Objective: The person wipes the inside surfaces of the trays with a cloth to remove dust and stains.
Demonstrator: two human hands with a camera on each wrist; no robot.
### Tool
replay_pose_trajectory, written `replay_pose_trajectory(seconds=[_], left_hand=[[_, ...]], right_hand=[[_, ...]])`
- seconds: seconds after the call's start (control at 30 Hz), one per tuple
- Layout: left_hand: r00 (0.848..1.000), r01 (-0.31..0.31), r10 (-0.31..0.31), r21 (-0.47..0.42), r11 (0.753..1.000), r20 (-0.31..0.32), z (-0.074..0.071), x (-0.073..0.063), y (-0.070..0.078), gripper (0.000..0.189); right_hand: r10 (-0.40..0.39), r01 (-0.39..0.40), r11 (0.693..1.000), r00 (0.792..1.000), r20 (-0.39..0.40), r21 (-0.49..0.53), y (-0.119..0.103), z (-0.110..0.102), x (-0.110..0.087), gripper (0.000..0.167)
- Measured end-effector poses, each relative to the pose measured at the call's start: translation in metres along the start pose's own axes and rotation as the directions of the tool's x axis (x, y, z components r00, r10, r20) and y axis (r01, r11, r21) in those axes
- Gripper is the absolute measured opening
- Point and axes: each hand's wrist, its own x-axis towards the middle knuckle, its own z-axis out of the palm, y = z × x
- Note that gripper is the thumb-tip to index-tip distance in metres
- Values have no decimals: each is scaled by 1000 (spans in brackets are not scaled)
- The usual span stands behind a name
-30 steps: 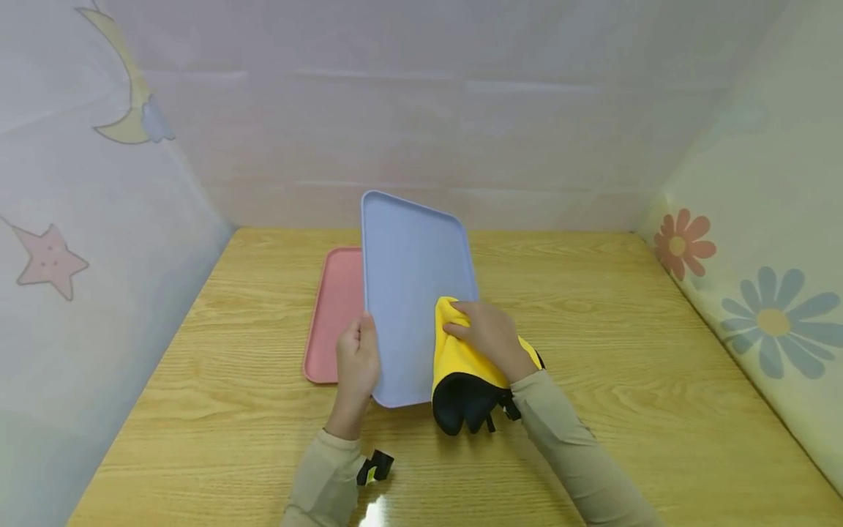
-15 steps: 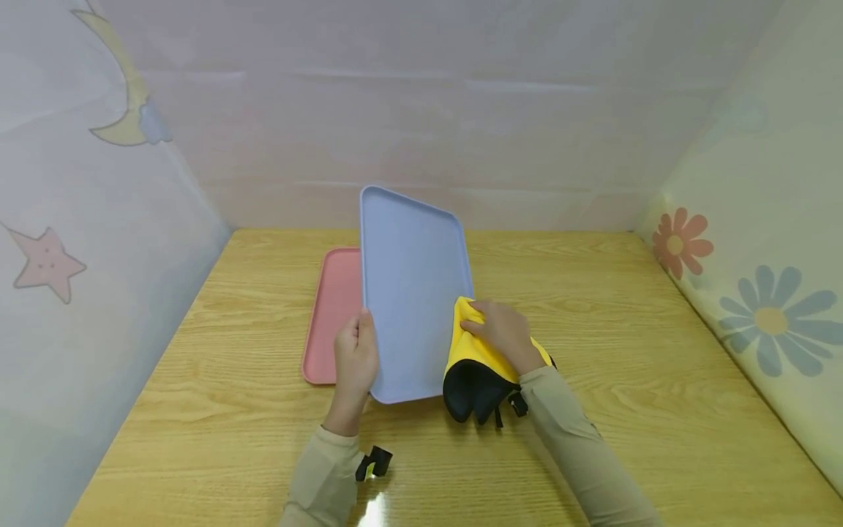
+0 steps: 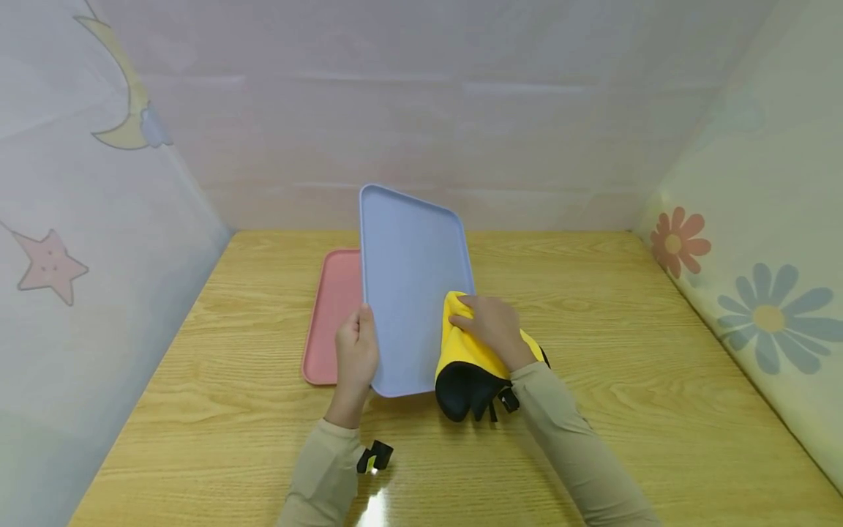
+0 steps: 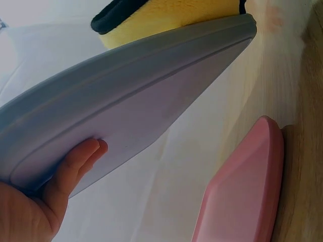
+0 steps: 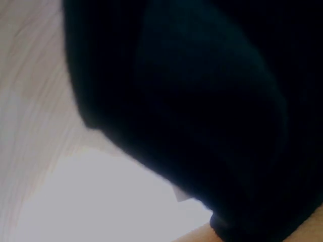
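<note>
Head view: directions are as on a clock face centred on the blue tray [image 3: 411,278], with 12 o'clock at the top of the frame. The blue tray is at mid-frame, raised above the counter [image 3: 593,293] and tilted, its inner face visible. The left hand [image 3: 357,355] holds its edge at 8 o'clock; this grip is closed on the rim, thumb in front. The left wrist view shows fingers against the tray's underside. The right hand [image 3: 492,326] pinches a yellow cloth [image 3: 464,350] with a black reverse; this grip holds the bunched cloth against the tray at 4 o'clock. The right wrist view is mostly filled by dark fabric. A pink tray [image 3: 331,322] lies flat on the counter at 9 o'clock, partly hidden by the blue tray. The wall hanging carries a star [image 3: 51,267] at 9 o'clock, a moon [image 3: 125,88] at 10 o'clock and two flowers [image 3: 769,319] at 3 o'clock.
</note>
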Motion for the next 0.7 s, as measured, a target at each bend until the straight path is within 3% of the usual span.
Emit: replay_pose_trajectory(seconds=[0.27,0.7], left_hand=[[1000,0,0,-6,1000,1,4,2,-2,39],[998,46,-45,-29,999,39,11,6,-13,40]], right_hand=[[-39,39,999,999,-17,4,-23,-3,-1,44],[-216,216,976,972,-94,-7,-58,-1,-2,35]])
